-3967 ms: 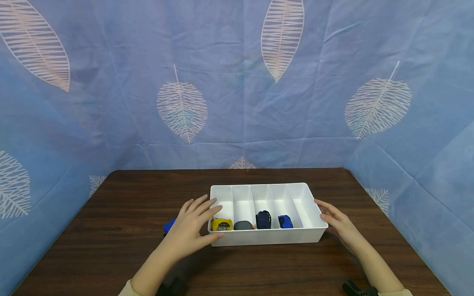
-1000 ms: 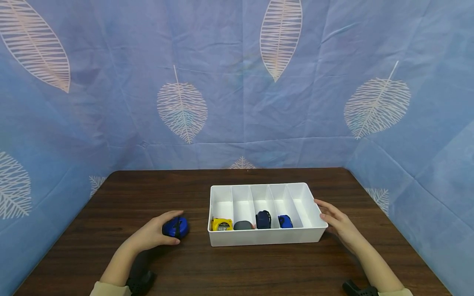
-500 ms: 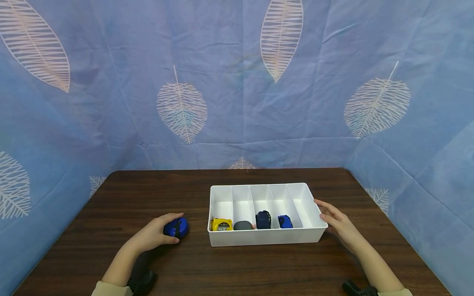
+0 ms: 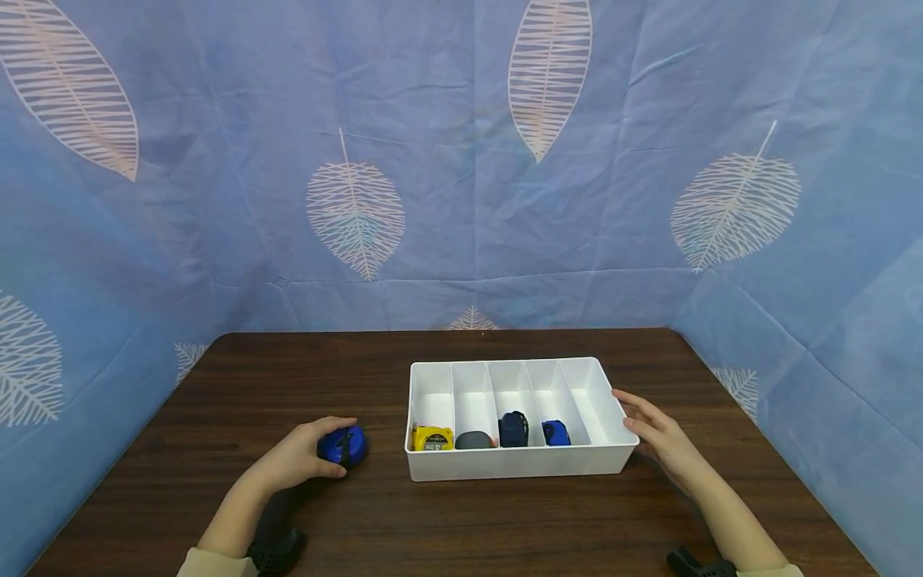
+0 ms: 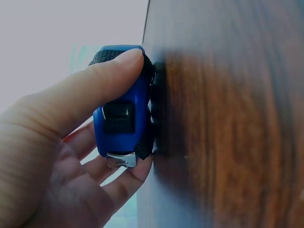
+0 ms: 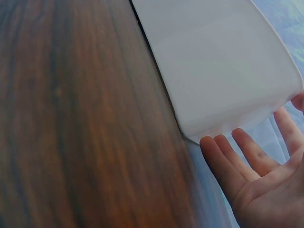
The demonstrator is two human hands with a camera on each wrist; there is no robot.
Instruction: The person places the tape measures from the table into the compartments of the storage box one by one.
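My left hand [image 4: 288,458] grips a blue tape measure [image 4: 349,445] on the left of the table, thumb on one side and fingers on the other. In the left wrist view the tape measure [image 5: 124,140] shows a black button, a black strap and a metal end hook, close against the tabletop. At the right end of a white divided box [image 4: 519,462], my right hand [image 4: 667,439] touches the end wall and rim with extended fingers. Along the box's front side sit a yellow tape measure [image 4: 433,438], a grey rounded thing [image 4: 473,440], a dark blue tape measure [image 4: 513,429] and a blue one [image 4: 556,433], each in its own compartment.
The dark wooden table [image 4: 303,369] has rounded far corners. Behind it and to both sides hangs a blue cloth [image 4: 447,200] with pale leaf prints. Black bands [image 4: 277,550] are on both wrists.
Four seconds ago my left hand was spread at the box's left end; it has since moved left and taken hold of the blue tape measure. Over the last second hardly anything has moved.
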